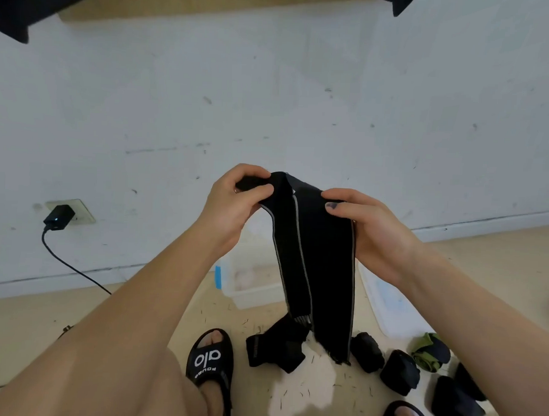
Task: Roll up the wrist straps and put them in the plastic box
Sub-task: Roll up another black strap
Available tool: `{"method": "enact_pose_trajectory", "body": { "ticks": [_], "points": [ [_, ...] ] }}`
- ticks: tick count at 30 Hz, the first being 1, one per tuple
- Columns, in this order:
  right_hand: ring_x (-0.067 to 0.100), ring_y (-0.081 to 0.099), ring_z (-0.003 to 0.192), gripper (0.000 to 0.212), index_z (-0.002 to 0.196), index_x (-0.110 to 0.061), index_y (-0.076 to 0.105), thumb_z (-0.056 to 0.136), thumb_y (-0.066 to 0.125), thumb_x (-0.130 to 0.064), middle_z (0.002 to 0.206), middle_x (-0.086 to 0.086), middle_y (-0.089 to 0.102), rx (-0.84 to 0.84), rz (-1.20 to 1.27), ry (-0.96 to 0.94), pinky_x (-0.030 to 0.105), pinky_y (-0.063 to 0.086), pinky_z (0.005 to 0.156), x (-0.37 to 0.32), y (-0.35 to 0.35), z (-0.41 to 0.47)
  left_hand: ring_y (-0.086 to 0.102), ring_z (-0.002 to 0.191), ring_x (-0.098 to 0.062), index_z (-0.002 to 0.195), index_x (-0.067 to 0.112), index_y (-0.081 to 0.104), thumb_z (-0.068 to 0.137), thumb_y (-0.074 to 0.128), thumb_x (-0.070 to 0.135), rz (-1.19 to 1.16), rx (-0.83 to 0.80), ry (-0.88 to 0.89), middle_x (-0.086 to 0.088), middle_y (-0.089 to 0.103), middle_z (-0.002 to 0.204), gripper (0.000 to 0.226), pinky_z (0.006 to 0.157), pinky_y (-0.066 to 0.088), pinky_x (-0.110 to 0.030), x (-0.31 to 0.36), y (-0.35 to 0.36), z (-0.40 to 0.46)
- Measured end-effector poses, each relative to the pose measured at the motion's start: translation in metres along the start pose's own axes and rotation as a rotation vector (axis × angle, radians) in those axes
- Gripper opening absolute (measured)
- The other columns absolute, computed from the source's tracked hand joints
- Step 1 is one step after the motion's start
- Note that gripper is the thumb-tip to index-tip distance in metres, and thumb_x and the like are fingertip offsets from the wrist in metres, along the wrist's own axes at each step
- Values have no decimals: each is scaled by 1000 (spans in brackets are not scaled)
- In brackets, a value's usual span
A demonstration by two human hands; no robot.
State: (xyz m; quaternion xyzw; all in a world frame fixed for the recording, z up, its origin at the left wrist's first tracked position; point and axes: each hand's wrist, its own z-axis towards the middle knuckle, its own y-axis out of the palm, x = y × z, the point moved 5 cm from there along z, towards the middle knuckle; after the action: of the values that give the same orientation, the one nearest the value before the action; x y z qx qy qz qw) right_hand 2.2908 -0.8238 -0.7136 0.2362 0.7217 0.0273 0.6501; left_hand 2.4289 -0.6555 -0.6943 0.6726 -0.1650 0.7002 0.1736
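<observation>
A long black wrist strap (318,266) with grey edge stripes hangs folded over between my hands, its frayed ends dangling near the floor. My left hand (232,209) pinches its top left end between thumb and fingers. My right hand (369,231) grips the strap's right fold, thumb on top. Behind the strap, the clear plastic box (248,282) stands on the floor, partly hidden. Another black strap (276,346) lies loose on the floor below. Several rolled black straps (398,370) lie to the right.
The box's clear lid (385,304) lies flat at right. A green and dark roll (430,353) sits near it. My feet wear black slides (211,359). A charger (59,217) is plugged into the wall socket, its cable running along the floor.
</observation>
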Motion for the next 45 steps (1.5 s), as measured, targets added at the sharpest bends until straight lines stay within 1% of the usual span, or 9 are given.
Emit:
{"method": "enact_pose_trajectory", "body": {
  "ticks": [4, 9, 12, 15, 20, 29, 34, 37, 45],
  "points": [
    [17, 69, 76, 18, 100, -15, 70, 98, 61, -1, 93, 4, 68, 17, 8, -12, 24, 55, 59, 1, 2, 0, 69, 99, -15, 103, 13, 78, 98, 60, -1, 4, -25, -40, -5, 74, 106, 23, 91, 56, -24, -2, 4, -1],
    [22, 73, 85, 40, 124, -18, 69, 97, 54, 7, 103, 8, 76, -16, -1, -1, 28, 57, 63, 3, 7, 0, 69, 95, -16, 109, 18, 74, 96, 62, -1, 44, -12, -82, -5, 70, 105, 27, 86, 58, -29, -1, 6, -2],
    [22, 73, 85, 49, 128, -22, 69, 96, 50, 10, 106, 9, 76, -41, 12, 10, 28, 57, 62, 5, 10, 0, 66, 109, -25, 105, 23, 73, 89, 64, -6, 136, 0, -39, -7, 66, 110, 35, 98, 57, -42, -3, 4, -1],
    [21, 72, 89, 53, 127, -22, 70, 93, 48, 13, 111, 9, 75, -62, -8, 15, 28, 57, 68, 8, 13, 2, 68, 107, -24, 99, 22, 78, 93, 61, -4, 175, -3, -12, -4, 73, 100, 31, 104, 53, -46, -4, 3, -1],
    [19, 74, 99, 52, 120, -19, 75, 90, 48, 14, 115, 1, 76, -14, -32, -33, 28, 59, 80, 8, 15, 4, 69, 109, -16, 101, 24, 80, 99, 57, 1, 159, -17, -23, 3, 77, 107, 32, 105, 53, -39, -2, 3, -3],
    [16, 71, 87, 19, 102, -12, 74, 95, 62, 2, 98, 1, 74, -22, -116, -80, 23, 56, 72, 12, 24, 4, 69, 88, -7, 104, 18, 78, 100, 57, 19, 80, -96, -78, 6, 75, 96, 22, 79, 55, -25, 2, 13, -7],
    [24, 71, 86, 18, 105, -14, 65, 95, 64, 2, 104, 8, 76, -21, -128, -69, 30, 55, 76, 17, 26, 5, 68, 94, -14, 104, 11, 77, 103, 57, 26, 41, -124, -68, -2, 74, 99, 25, 90, 56, -32, 2, 13, -7],
    [28, 71, 85, 24, 111, -13, 59, 94, 65, 3, 103, 12, 76, -13, -143, -49, 32, 55, 73, 19, 27, 5, 69, 96, -15, 99, 17, 78, 95, 67, 15, 92, -132, -13, 0, 74, 98, 12, 93, 55, -36, 3, 12, -8],
    [33, 74, 93, 30, 121, -5, 56, 94, 66, 2, 109, 15, 77, -3, -138, -23, 39, 58, 79, 23, 30, 5, 68, 110, -21, 97, 27, 80, 75, 74, 20, 145, -102, 49, 1, 74, 107, 24, 104, 54, -47, 4, 9, -7]
  ]
}}
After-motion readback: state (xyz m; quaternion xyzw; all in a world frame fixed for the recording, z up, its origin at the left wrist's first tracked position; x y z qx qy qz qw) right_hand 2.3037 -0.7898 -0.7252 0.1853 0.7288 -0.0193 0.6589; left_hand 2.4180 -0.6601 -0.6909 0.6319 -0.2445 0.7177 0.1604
